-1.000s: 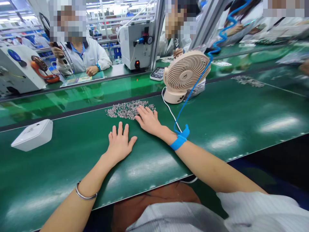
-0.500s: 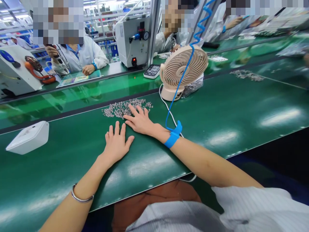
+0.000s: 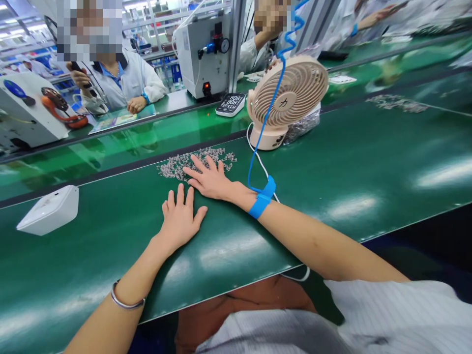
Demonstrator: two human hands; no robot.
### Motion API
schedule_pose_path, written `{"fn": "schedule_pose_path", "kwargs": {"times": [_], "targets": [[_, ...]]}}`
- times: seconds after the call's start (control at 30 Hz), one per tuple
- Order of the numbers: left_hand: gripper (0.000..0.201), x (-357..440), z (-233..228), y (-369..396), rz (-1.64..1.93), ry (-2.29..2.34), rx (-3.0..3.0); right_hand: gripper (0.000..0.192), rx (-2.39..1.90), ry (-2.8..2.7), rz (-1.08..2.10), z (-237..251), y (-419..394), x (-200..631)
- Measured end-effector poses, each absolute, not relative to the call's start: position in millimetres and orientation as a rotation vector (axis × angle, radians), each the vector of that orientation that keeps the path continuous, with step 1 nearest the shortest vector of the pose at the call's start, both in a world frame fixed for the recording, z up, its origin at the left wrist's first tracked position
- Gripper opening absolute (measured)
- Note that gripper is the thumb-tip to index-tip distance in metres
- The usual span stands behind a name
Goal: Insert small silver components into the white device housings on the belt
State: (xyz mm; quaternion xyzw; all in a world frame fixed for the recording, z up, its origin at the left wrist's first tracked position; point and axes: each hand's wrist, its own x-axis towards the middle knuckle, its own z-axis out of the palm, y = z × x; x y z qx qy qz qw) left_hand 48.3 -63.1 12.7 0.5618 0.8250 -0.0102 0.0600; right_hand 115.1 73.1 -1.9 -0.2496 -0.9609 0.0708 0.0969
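Observation:
Small metallic parts (image 3: 173, 167), too tiny to name, lie spread in a loose heap on the green bench (image 3: 236, 250). My right hand (image 3: 212, 181) reaches over the heap's near side, palm down with fingers spread; it covers some of the parts. Around that wrist sits a blue strap (image 3: 263, 197) with a coiled blue cord (image 3: 267, 115) rising from it. My left hand (image 3: 180, 219) lies flat just in front of the heap, fingers apart and holding nothing. A silver bangle (image 3: 125, 297) circles the left wrist.
A beige fan (image 3: 287, 101) stands behind my right hand, its white cable beside the blue cord. At left is a white box (image 3: 49, 210). Another pile of small parts (image 3: 398, 103) lies far right. Across the bench, a person (image 3: 136, 78) works near a grey machine (image 3: 202, 56).
My right hand has shifted slightly left over the heap, fingers still spread. The left hand stays nearly where it was. The whole view has turned a little.

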Motion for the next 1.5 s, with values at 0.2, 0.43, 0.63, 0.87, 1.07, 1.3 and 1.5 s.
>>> {"fn": "schedule_pose_path", "kwargs": {"times": [0.2, 0.43, 0.63, 0.87, 1.07, 1.3, 1.5], "targets": [[0.063, 48, 13, -63, -0.037, 2.505, 1.716, 0.042, -0.742, -2.880, 0.263, 1, 74, 114], [0.063, 46, 11, -64, -0.019, 2.501, 1.750, 0.042, -0.767, -2.797, 0.206, -3, 71, 117], [0.063, 46, 11, -65, 0.003, 2.495, 1.725, 0.034, -0.672, -2.728, 0.096, -2, 67, 125], [0.064, 46, 12, -64, 0.001, 2.482, 1.707, 0.036, -0.734, -2.774, 0.052, -3, 65, 125], [0.063, 48, 10, -63, -0.014, 2.521, 1.702, 0.033, -0.792, -2.691, 0.056, -4, 68, 111], [0.065, 47, 9, -61, 0.004, 2.527, 1.689, 0.019, -0.803, -2.698, 0.194, 16, 74, 75], [0.065, 47, 10, -63, 0.055, 2.482, 1.672, 0.021, -0.782, -2.807, 0.181, 27, 77, 59]]}}
